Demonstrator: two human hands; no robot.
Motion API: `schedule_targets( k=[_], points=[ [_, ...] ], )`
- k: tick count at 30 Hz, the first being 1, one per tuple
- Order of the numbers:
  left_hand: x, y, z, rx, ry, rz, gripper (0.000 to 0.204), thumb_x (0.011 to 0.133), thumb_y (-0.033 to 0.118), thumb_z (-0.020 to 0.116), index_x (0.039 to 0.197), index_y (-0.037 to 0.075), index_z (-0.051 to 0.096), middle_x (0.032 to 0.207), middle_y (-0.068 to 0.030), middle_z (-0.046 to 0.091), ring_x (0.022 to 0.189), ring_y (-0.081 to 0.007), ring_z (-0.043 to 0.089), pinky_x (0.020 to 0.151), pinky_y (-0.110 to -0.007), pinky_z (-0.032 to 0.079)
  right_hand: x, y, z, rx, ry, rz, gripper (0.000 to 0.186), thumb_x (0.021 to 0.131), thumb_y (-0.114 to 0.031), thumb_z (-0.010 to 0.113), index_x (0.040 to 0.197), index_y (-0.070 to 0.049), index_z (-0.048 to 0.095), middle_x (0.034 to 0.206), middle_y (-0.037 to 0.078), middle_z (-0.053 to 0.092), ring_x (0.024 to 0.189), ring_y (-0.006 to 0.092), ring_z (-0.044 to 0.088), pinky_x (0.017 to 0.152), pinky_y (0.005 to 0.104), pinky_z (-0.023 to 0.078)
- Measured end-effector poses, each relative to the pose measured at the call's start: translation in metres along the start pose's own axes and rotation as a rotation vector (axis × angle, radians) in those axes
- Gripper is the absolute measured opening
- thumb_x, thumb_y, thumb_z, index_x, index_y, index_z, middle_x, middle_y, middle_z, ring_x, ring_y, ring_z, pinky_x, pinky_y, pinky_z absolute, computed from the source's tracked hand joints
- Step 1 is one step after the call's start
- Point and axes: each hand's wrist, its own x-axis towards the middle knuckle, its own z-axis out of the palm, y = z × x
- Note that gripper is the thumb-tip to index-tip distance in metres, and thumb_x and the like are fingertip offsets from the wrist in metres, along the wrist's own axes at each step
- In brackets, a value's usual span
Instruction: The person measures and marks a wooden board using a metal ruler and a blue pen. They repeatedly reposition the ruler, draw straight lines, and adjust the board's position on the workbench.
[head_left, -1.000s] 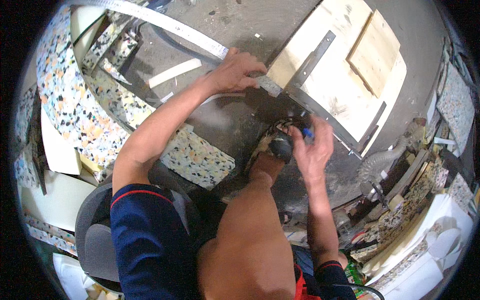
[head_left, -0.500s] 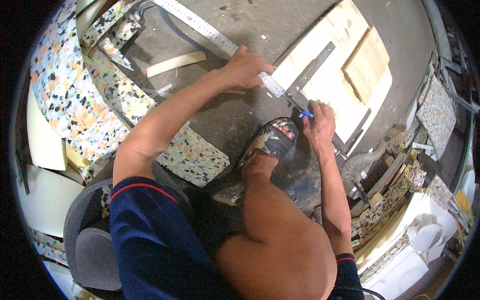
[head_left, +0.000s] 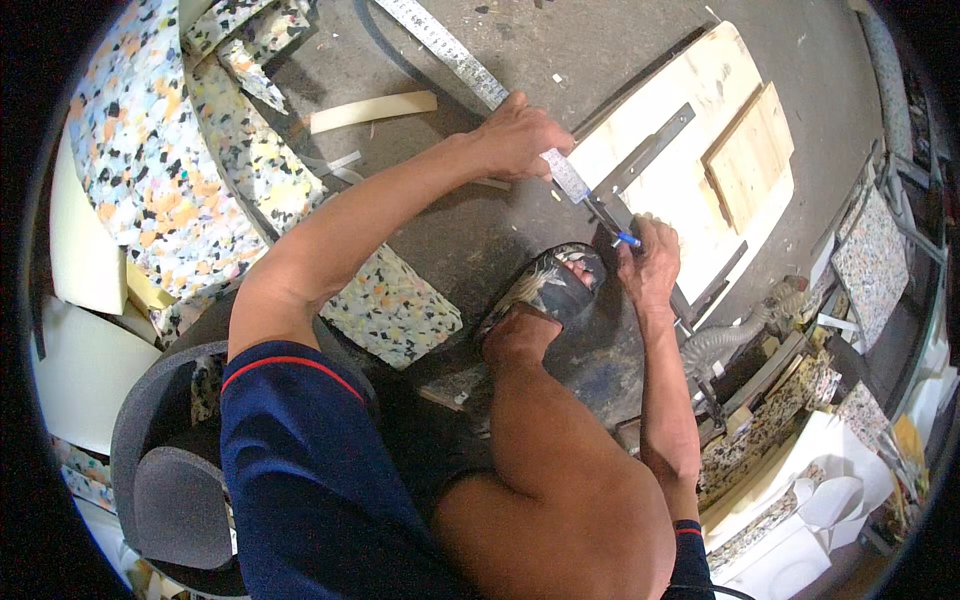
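My left hand (head_left: 520,140) is closed around a long white measuring strip (head_left: 442,48), its end (head_left: 568,178) lying at the near corner of a pale plywood board (head_left: 710,70) fitted with dark metal bars (head_left: 660,140). My right hand (head_left: 652,265) grips a small blue item (head_left: 627,239), possibly a pen, at the board's dark metal edge; its tip is hard to make out. A smaller wooden plank (head_left: 745,155) lies on the board. My sandaled foot (head_left: 545,290) rests on the floor between my forearms, just left of my right hand.
Speckled foam sheets (head_left: 140,150) and cream foam pieces (head_left: 95,370) pile on the left, beside a dark grey curved piece (head_left: 180,500). A narrow cream strip (head_left: 370,110) lies on the floor. A ribbed hose (head_left: 730,335) and heaped offcuts (head_left: 770,460) fill the right side.
My right hand has moved from beside my foot up onto the board's metal edge with the blue item. The view has shifted, showing more of my sandal and toes.
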Motion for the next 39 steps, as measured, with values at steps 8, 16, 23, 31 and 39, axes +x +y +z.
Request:
schedule_targets(
  k=[8,16,23,31,39],
  points=[
    [-0.0009,0.0009,-0.0006,0.010,0.013,0.002,0.036,0.075,0.026,0.083,0.109,0.018,0.073,0.102,-0.0035,0.073,0.108,-0.0244,0.063,0.096,-0.044,0.032,-0.0002,0.0030,0.0021,0.006,0.004,-0.016,0.051,0.070,-0.002,0.077,0.119,-0.003,0.066,0.114,0.019,0.064,0.107,0.0377,0.060,0.095,0.0457,0.048],
    [0.0020,0.0006,0.0002,0.034,-0.005,0.000,0.034,0.075,0.029,0.082,0.106,0.019,0.071,0.098,-0.0014,0.071,0.108,-0.0241,0.062,0.094,-0.046,0.032,-0.0013,0.0083,0.0055,0.052,0.011,0.003,0.052,0.069,-0.005,0.079,0.119,-0.003,0.066,0.118,0.018,0.065,0.112,0.0387,0.059,0.104,0.0486,0.045],
    [-0.0032,-0.0008,0.0013,-0.008,0.090,0.016,0.026,0.076,0.025,0.080,0.100,0.019,0.072,0.096,-0.0076,0.072,0.107,-0.0284,0.065,0.094,-0.046,0.034,0.0012,0.0097,0.0073,0.085,0.020,-0.003,0.051,0.067,-0.007,0.080,0.116,-0.003,0.067,0.116,0.018,0.066,0.110,0.0398,0.061,0.106,0.0494,0.045],
    [-0.0026,0.0047,-0.0001,0.001,0.081,0.005,0.027,0.076,0.025,0.080,0.101,0.020,0.071,0.096,-0.0068,0.071,0.105,-0.0270,0.065,0.093,-0.045,0.033,0.0008,0.0058,0.0025,0.070,0.070,-0.031,0.048,0.067,-0.004,0.077,0.114,-0.002,0.068,0.109,0.018,0.066,0.103,0.0371,0.061,0.092,0.0451,0.050],
    [-0.0016,-0.0032,0.0060,-0.007,0.064,0.001,0.037,0.075,0.028,0.083,0.108,0.020,0.069,0.090,-0.0018,0.068,0.101,-0.0244,0.061,0.096,-0.044,0.031,0.0009,0.0088,0.0063,0.076,0.053,-0.013,0.049,0.067,-0.007,0.080,0.114,-0.003,0.068,0.113,0.017,0.064,0.105,0.0386,0.060,0.094,0.0472,0.049]
  ],
)
